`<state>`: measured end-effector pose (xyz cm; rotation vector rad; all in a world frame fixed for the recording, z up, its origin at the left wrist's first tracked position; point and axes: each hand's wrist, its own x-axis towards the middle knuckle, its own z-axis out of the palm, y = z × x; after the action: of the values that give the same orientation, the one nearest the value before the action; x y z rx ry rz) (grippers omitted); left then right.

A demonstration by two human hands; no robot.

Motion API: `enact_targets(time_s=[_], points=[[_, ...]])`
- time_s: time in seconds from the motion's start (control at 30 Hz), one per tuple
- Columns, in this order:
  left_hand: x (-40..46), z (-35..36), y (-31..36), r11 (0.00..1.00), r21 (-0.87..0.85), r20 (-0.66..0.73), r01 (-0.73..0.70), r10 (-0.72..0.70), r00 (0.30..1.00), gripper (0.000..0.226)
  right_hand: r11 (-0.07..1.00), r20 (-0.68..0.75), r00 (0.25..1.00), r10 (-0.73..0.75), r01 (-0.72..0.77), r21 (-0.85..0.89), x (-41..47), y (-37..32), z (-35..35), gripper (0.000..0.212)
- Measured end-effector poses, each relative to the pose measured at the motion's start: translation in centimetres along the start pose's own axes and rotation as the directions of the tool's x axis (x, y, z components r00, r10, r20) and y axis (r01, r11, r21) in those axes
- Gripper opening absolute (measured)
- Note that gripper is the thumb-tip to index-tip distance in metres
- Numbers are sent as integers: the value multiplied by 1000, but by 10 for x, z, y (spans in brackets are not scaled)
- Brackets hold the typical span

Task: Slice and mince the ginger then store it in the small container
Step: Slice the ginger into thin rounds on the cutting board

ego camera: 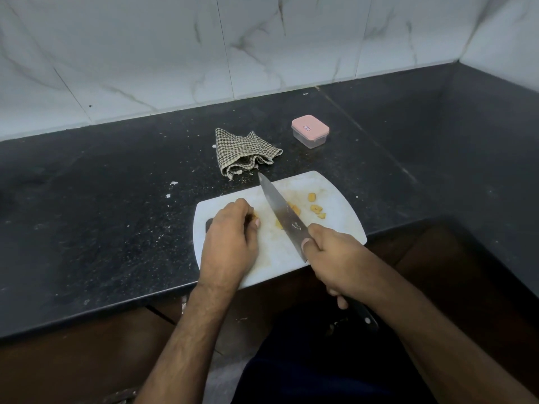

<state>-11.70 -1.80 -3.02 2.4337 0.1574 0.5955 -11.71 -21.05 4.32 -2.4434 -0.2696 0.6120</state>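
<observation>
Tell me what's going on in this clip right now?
A person is cutting ginger on a white plastic cutting board. The right hand grips a large steel chef's knife, its blade over the board. The left hand holds a ginger piece. Several yellow cut ginger chunks lie beyond the blade. The small clear container with a pink lid sits closed on the black counter, beside a checked cloth.
</observation>
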Motion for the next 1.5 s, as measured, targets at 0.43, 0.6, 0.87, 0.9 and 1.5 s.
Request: enact_targets(time_s=[0.43, 0.6, 0.87, 0.9, 1.5], points=[[2, -2, 13, 982, 161, 108, -94, 77, 991, 44, 819, -252, 925, -284, 97, -566, -9, 5, 21, 43], [5, 1, 10, 975, 207, 170, -83, 48, 984, 51, 814, -312, 909, -278, 50, -579, -9, 7, 21, 42], [10, -2, 11, 945, 316, 280, -85, -8, 960, 76, 855, -274, 933, -235, 65, -514, -10, 5, 17, 26], [10, -2, 10, 945, 317, 284, -80, -14, 959, 78, 857, -264, 935, -239, 76, -509, -12, 4, 15, 23], [2, -1, 1, 971, -195, 23, 137, -135, 991, 32, 952, -244, 955, -167, 93, -292, -18, -5, 0, 40]])
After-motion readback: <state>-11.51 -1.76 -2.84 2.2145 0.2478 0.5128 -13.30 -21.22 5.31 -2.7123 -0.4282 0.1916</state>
